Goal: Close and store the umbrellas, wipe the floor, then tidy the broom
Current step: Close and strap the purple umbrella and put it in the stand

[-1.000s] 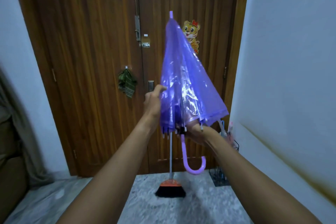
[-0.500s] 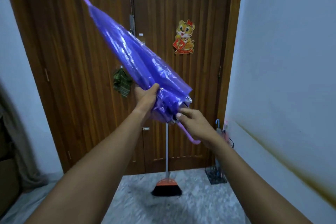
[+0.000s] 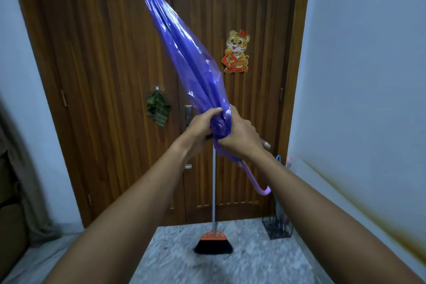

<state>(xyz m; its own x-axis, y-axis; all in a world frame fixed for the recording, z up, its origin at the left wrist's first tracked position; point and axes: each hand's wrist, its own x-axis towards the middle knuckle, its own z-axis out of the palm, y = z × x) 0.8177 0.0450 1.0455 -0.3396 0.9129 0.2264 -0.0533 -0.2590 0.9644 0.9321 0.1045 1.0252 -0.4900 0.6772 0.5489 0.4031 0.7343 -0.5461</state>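
Note:
A folded purple umbrella [image 3: 184,53] slants up and to the left in front of me, its tip near the top of the door. Both hands grip the gathered lower edge of its canopy: my left hand [image 3: 201,125] from the left, my right hand [image 3: 239,136] from the right. The pale purple hooked handle [image 3: 257,182] hangs out below my right wrist. A broom [image 3: 214,241] with an orange cap and black bristles stands against the door, its grey stick rising behind my hands. A black wire umbrella stand [image 3: 277,226] sits in the right corner with other umbrellas in it.
A brown wooden double door [image 3: 103,76] fills the wall ahead, with a tiger sticker [image 3: 237,52] and a green cloth [image 3: 158,108] on a hook. White walls close in on both sides. The floor [image 3: 253,265] is grey marble. A brown sofa edge [image 3: 9,203] shows at far left.
The umbrella went from upright and half spread to tilted left, then swung back steeper. My right hand left the handle end and now grips the bunched canopy next to my left hand.

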